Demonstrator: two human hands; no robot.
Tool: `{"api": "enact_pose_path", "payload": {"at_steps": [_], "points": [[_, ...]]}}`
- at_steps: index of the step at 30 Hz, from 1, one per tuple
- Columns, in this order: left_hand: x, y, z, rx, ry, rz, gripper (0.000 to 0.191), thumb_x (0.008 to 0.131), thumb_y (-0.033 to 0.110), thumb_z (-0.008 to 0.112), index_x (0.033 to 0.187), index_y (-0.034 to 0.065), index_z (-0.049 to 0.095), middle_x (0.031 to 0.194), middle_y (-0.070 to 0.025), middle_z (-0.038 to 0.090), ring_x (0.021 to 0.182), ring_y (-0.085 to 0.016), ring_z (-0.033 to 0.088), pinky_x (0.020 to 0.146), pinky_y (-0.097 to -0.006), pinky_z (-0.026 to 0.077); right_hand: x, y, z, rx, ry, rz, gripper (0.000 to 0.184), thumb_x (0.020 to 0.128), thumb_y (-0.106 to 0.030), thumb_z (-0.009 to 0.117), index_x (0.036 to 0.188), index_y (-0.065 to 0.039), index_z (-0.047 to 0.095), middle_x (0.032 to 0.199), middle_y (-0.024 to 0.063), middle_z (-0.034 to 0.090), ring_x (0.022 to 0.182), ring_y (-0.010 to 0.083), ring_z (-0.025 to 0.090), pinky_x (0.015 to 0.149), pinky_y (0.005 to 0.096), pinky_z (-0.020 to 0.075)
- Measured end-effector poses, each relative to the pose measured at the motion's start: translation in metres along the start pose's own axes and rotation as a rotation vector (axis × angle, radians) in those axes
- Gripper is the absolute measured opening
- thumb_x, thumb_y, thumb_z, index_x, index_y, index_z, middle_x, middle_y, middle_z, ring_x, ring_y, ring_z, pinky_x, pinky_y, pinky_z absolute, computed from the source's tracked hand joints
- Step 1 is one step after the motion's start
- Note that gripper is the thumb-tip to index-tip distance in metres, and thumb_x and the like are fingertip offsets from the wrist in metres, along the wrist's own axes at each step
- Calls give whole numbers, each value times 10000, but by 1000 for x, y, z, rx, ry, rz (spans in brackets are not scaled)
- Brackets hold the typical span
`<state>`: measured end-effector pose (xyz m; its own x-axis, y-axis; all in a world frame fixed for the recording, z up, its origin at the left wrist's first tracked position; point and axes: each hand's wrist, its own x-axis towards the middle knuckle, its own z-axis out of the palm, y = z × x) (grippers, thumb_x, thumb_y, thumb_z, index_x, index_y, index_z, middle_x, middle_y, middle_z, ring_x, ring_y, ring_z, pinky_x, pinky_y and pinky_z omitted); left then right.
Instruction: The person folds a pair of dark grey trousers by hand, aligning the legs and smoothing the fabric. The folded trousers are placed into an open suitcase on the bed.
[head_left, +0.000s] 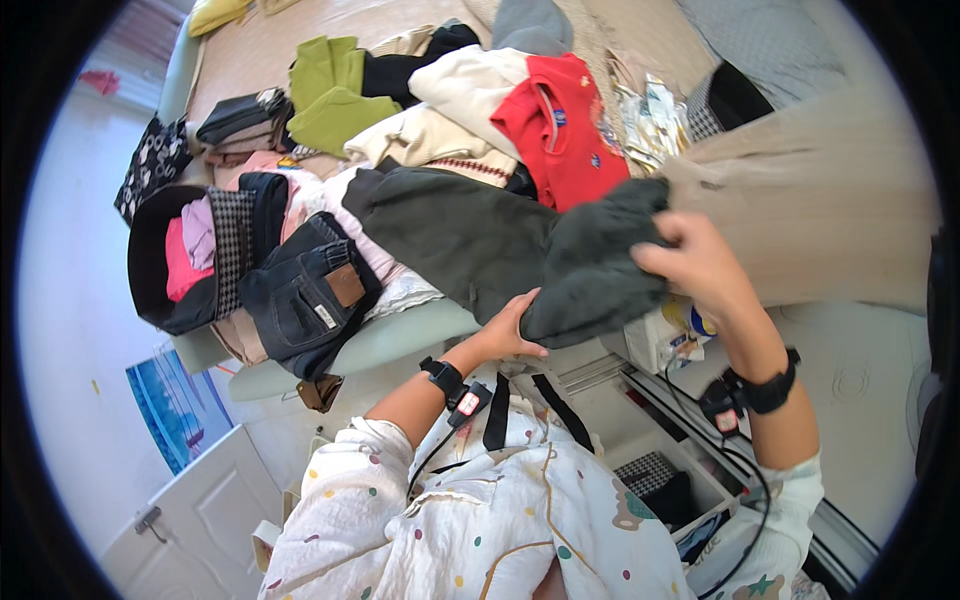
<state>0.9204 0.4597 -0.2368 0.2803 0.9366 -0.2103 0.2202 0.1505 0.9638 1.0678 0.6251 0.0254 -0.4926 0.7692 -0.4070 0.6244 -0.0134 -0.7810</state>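
Note:
Dark green trousers (465, 225) lie stretched across the near edge of the bed, their right end bunched up. My right hand (686, 262), slightly blurred, grips that raised end between thumb and fingers. My left hand (514, 328) is at the near edge of the same cloth, thumb apart from the fingers; whether it pinches the fabric is hard to tell. Just beyond lie a red garment (555, 135) and a cream knit garment (435, 142). Folded dark jeans (307, 300) rest to the left of the trousers.
A houndstooth fabric box (232, 251) with pink clothes stands at the left bed edge. Green clothing (330, 97) and a folded pile (247, 124) lie farther back. An open drawer (697, 480) is below right, near a white box (656, 337). Beige fabric (810, 202) spreads at right.

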Motion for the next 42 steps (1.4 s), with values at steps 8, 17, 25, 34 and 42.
{"api": "enact_pose_path", "payload": {"at_steps": [8,17,25,34,42], "points": [[-22,-24,-25,-1060,67,-408,509,706,163,698,1140,1,485,1038,-71,563,920,-180,535,722,-309,470,105,-49,130,251,-512,-293,552,771,-178,617,1263,-55,399,1195,139,439,974,158,528,824,251,416],[-44,-44,-38,-1288,50,-435,644,748,256,665,1255,11,353,1250,-88,427,1183,-189,351,1014,-343,237,96,139,104,270,-154,526,609,754,-226,638,1234,23,357,988,83,527,848,158,536,717,268,444],[-61,-69,-94,-1648,715,-311,498,805,286,602,1213,66,418,1230,-90,470,1153,-223,416,989,-369,306,85,189,141,486,-274,590,793,706,-306,702,1283,29,274,1048,63,519,992,154,476,839,280,387],[-31,-18,-162,-1232,853,-128,391,783,2,568,1157,24,457,1137,-78,530,1046,-205,510,910,-331,401,77,177,172,753,-273,684,627,692,-223,734,1183,-26,396,1024,61,534,962,155,518,791,268,436],[-20,-54,-196,-1170,858,-370,377,829,64,542,1181,7,420,1183,-85,499,1049,-214,497,911,-354,393,74,181,187,653,-340,673,591,702,-270,723,1145,-10,431,998,74,545,914,160,543,746,263,458]]}}
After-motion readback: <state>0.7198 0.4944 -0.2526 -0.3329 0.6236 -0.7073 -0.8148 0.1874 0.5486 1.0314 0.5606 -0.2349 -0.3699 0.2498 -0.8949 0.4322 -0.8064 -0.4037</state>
